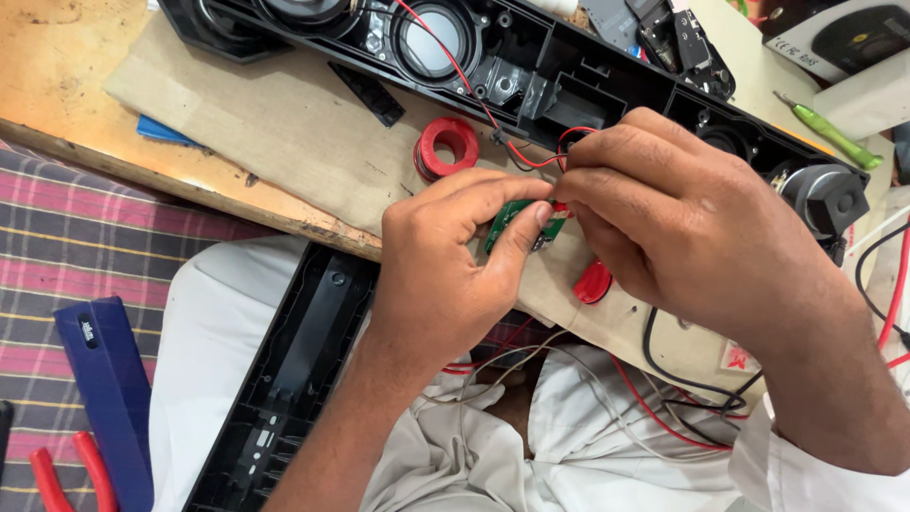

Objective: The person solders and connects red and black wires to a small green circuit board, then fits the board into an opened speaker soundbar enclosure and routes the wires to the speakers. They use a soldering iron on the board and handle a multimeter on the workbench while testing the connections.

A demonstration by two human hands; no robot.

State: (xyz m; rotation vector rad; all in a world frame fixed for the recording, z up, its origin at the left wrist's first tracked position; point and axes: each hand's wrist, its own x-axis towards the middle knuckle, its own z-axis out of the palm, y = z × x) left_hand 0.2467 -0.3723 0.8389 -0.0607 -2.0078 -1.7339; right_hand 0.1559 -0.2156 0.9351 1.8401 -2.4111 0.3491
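Observation:
My left hand [445, 261] pinches a small green circuit board [512, 216] between thumb and forefinger. My right hand [673, 218] closes on the board's right end, where red and black wires [531, 159] join it. The wires run up into a long black speaker housing [531, 66] that lies open across the bench. A roll of red tape [447, 147] sits on the cardboard sheet [284, 123] just left of my hands. A red object [593, 282] shows under my right hand.
A black back cover [284, 379] leans on my lap against the bench edge. A blue case [109, 389] and red-handled pliers [66, 474] lie on checked cloth at the left. A green screwdriver [834, 133] rests at the upper right. Loose cables [682, 389] trail over my lap.

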